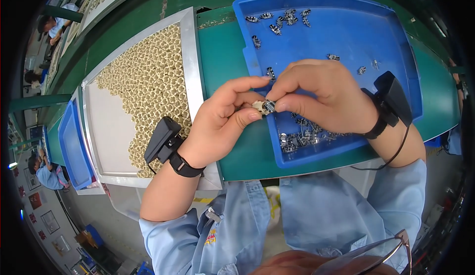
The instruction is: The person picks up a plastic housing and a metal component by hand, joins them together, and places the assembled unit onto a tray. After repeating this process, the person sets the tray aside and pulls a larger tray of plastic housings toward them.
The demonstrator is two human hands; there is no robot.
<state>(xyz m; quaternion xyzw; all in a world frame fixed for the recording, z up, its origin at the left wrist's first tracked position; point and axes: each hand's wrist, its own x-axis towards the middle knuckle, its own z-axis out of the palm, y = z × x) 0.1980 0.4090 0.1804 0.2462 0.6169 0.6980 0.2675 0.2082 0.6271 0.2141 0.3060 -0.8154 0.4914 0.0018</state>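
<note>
My left hand (217,121) pinches a small cream plastic part (258,105) between thumb and fingers, its index finger stretched above it. My right hand (324,97) holds a small shiny metal part (269,106) with thumb and index finger. Both parts meet between my fingertips, over the left edge of a blue tray (321,37); how they fit together is too small to make out. Small metal parts (302,139) lie in the tray, heaped at its near left corner and scattered elsewhere. Left of my left hand, many cream plastic parts (153,72) fill much of a metal-framed tray (190,52).
A green work surface (220,52) lies under the trays. Another blue tray (74,146) stands at the far left. A black device is strapped to each wrist, and a cable (403,144) hangs from the right one. Other people (49,173) sit at the left.
</note>
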